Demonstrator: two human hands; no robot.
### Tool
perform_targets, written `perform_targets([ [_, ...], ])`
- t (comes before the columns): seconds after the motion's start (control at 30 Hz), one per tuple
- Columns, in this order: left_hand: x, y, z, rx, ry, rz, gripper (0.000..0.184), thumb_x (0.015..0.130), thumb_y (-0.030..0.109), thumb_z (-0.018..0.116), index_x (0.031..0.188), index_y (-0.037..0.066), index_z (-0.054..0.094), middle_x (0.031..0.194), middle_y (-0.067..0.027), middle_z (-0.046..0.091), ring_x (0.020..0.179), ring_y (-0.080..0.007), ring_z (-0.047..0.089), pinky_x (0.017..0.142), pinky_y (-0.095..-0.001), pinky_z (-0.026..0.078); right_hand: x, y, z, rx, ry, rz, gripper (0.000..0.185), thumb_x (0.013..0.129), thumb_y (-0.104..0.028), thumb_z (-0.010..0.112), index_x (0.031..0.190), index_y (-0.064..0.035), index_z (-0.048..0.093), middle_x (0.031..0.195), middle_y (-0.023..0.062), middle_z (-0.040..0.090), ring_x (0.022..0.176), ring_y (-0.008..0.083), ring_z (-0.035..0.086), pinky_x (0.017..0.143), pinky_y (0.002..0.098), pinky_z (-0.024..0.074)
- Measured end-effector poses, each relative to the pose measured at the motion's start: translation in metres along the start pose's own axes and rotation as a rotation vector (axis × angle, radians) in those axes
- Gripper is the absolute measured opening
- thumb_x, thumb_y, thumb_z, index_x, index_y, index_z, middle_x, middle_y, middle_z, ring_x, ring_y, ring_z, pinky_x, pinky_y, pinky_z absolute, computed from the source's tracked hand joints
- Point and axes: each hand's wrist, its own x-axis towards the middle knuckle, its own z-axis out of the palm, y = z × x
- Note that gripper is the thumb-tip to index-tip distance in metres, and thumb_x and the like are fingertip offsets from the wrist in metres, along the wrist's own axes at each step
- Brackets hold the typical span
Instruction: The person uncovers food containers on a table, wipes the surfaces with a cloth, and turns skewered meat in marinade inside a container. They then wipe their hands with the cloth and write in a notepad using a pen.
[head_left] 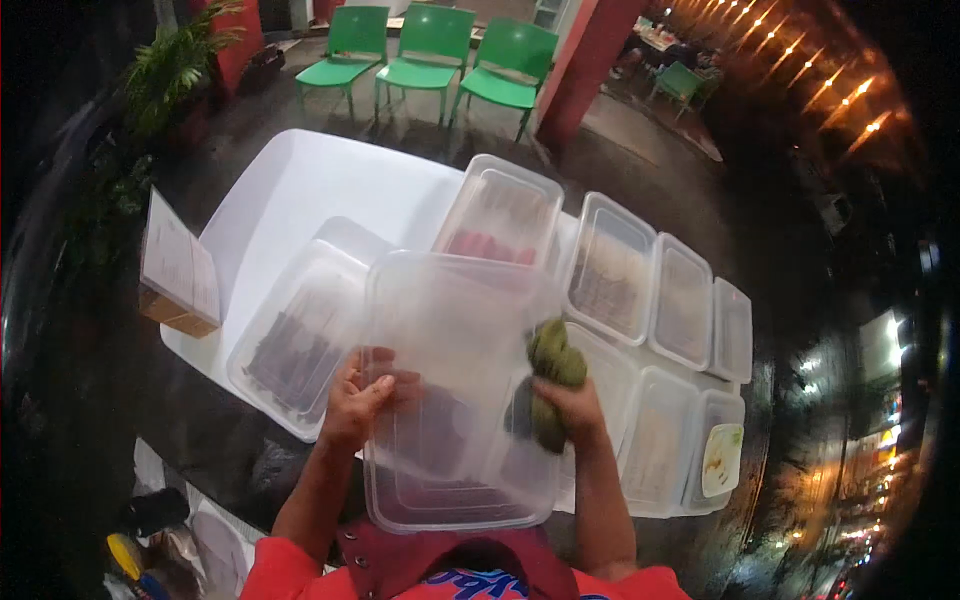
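Note:
A large translucent plastic lid [450,330] is held up in front of my chest, over the near edge of the table. My left hand [358,400] grips its left edge, thumb on the near face and fingers showing through from behind. A bunched olive-green cloth [556,360] is in my right hand [572,405], at the lid's right edge. Some of the right fingers are hidden behind the cloth and lid. Behind the lid, on the left, stands a translucent box [300,345] with dark contents; another box [500,210] beyond it holds something red.
Several more translucent boxes [612,270] stand in rows on the right of the white table [310,180]. A small plate [722,460] lies on the right front box. At the left edge stands a cardboard box [180,270]. Green chairs [425,70] line the far side.

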Motion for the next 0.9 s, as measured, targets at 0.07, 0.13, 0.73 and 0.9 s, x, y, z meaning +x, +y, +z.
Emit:
perform_targets([
  [0.07,-0.004,-0.006,-0.013,-0.029,0.061,0.003,0.035,0.088,0.002,0.048,0.121,0.0,0.038,0.104,-0.0212,0.059,0.091,-0.0293,0.063,0.076,-0.0402,0.054,-0.046,0.012,0.006,-0.12,-0.025,0.086,0.048,0.07,-0.012,0.077,0.113,-0.0006,0.057,0.104,0.0084,0.063,0.096,0.0189,0.059,0.087,0.0342,0.0463],
  [0.13,-0.006,-0.011,-0.023,-0.036,0.123,-0.008,0.037,0.087,0.002,0.048,0.123,0.002,0.038,0.106,-0.0206,0.059,0.091,-0.0282,0.063,0.075,-0.0381,0.054,-0.086,0.033,-0.001,-0.159,-0.024,0.091,0.051,0.069,-0.011,0.078,0.113,0.0001,0.056,0.106,0.0089,0.063,0.098,0.0188,0.059,0.087,0.0344,0.0462],
  [0.73,0.032,-0.096,-0.138,0.773,0.117,-0.029,0.049,0.089,0.017,0.056,0.134,0.006,0.04,0.066,-0.0049,0.053,0.052,-0.0168,0.054,0.049,-0.0322,0.044,-0.113,0.008,-0.061,-0.267,0.303,-0.091,0.049,0.064,-0.006,0.073,0.11,-0.0001,0.056,0.096,0.0083,0.064,0.09,0.0193,0.061,0.082,0.0331,0.0478],
  [0.9,0.025,-0.12,-0.131,1.579,0.257,0.441,0.047,0.087,0.02,0.052,0.131,0.006,0.042,0.088,-0.021,0.054,0.075,-0.038,0.055,0.067,-0.0473,0.044,-0.114,0.024,-0.044,-0.434,0.093,-0.128,0.054,0.062,-0.007,0.075,0.113,-0.0023,0.056,0.1,0.0077,0.064,0.094,0.0168,0.06,0.086,0.0315,0.0468],
])
